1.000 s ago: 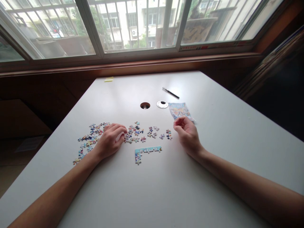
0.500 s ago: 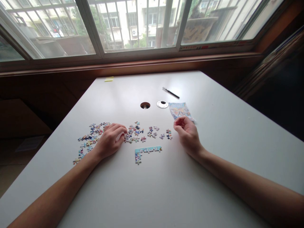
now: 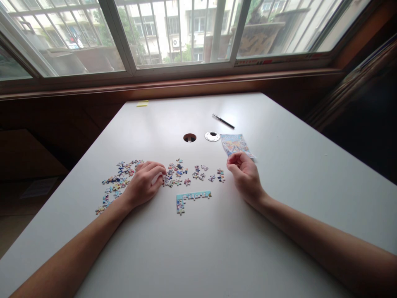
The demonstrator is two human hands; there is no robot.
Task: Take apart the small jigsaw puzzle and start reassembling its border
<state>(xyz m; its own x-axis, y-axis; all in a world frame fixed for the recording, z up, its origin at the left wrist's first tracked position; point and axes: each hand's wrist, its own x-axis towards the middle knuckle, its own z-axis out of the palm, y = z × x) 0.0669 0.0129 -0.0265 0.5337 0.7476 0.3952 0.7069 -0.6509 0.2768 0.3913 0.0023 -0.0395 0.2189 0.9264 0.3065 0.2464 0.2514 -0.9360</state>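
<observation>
My left hand (image 3: 145, 181) rests on the white table with its fingers loosely curled and a gap between thumb and forefinger. Its fingertips reach the edge of a cluster of loose jigsaw pieces (image 3: 176, 169), and more jigsaw pieces (image 3: 116, 180) lie left of it, partly hidden by the hand and forearm. My right hand (image 3: 243, 174) is curled closed on its side; whatever its fingers may hold is hidden. Just beyond it lies a printed picture sheet (image 3: 236, 145), its near edge partly covered. Between the hands, nearer to me, sits an L-shaped joined puzzle strip (image 3: 194, 195) with a light blue border.
A few separate jigsaw pieces (image 3: 201, 176) lie in the middle, with a small group (image 3: 220, 175) by my right hand. Farther back are a round cable hole (image 3: 189, 138), a silvery disc (image 3: 212, 136), a pen (image 3: 223, 121) and a yellow sticky note (image 3: 142, 103). Beyond stands a barred window.
</observation>
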